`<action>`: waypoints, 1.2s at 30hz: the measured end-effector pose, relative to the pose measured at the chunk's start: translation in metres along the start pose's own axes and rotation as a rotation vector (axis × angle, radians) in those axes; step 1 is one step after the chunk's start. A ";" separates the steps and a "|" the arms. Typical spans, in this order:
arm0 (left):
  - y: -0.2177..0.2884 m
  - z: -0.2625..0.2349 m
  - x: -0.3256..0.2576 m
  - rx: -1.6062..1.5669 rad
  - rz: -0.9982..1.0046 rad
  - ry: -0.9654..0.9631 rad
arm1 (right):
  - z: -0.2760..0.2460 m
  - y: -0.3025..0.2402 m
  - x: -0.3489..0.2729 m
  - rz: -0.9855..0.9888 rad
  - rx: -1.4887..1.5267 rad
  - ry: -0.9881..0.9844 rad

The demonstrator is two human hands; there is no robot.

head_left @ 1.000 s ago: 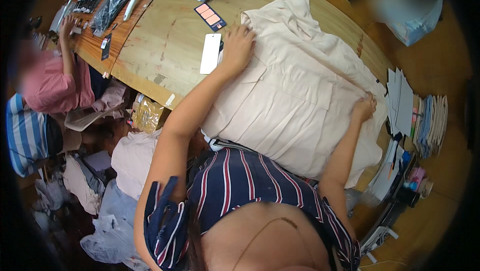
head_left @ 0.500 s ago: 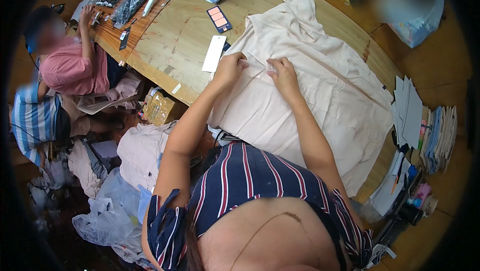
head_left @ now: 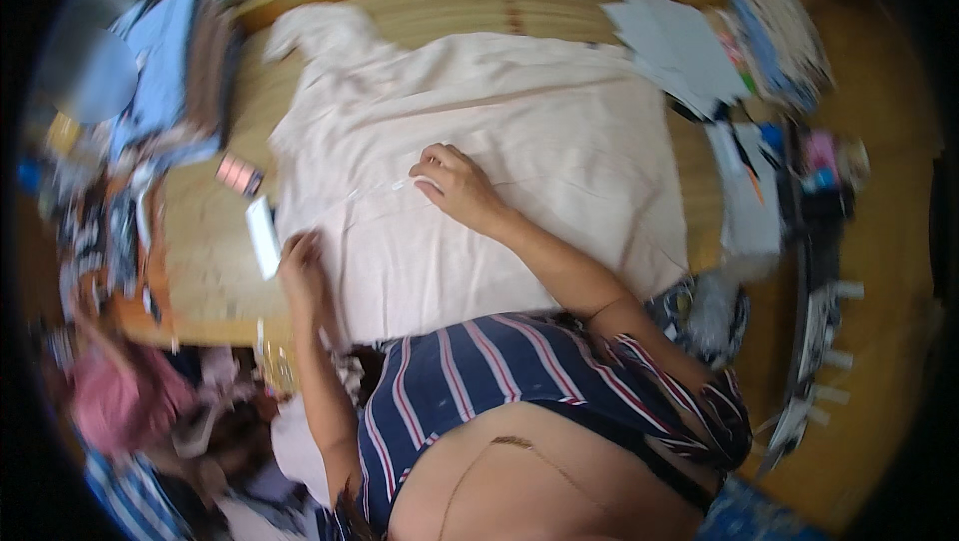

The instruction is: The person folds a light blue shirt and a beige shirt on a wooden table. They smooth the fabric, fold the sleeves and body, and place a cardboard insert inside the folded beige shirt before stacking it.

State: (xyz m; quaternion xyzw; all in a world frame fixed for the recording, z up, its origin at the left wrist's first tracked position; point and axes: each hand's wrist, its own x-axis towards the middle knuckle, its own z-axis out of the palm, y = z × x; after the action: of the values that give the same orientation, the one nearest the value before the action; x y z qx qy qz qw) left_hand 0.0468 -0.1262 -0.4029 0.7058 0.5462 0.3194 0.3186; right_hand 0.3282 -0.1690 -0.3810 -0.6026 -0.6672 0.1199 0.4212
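A pale pink shirt (head_left: 559, 161) lies spread over the wooden table (head_left: 200, 261) in front of me. At its left edge, my left hand (head_left: 303, 263) is closed on the fabric, its fingertips blurred. My right hand (head_left: 458, 186) rests farther in on the shirt, fingers curled and thumb bent against them, pinching at the front seam. A small white bit (head_left: 400, 184) shows beside that thumb; what it is I cannot make out. Next to my left hand lies a blank white tag (head_left: 263, 236), and beyond it a dark card with pink-orange panels (head_left: 239, 177).
Folded garments (head_left: 160, 66) are stacked at the far left. Loose papers (head_left: 679, 46) and more folded cloth (head_left: 784, 36) lie at the far right, above a clipboard with a pen (head_left: 744, 181). A person in pink (head_left: 125, 396) is at the left, near bags and clothes.
My view has swung round to the right, so the table appears turned. The hands have moved apart, the right one farther along the shirt and the left one at its edge.
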 end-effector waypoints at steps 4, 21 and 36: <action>0.013 -0.003 0.004 0.299 0.228 -0.035 | -0.116 0.083 -0.021 0.478 -0.213 0.509; -0.028 -0.007 0.039 0.070 -0.060 0.041 | -0.419 0.253 -0.238 1.287 -1.121 0.859; -0.004 0.003 0.042 0.185 -0.359 0.289 | -0.383 0.325 -0.176 0.997 -1.011 0.285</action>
State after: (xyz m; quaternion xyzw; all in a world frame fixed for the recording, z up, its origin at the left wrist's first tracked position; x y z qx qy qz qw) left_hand 0.0553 -0.0851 -0.4031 0.5707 0.7296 0.3040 0.2226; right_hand 0.8133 -0.3818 -0.4357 -0.9661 -0.2254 -0.1052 0.0692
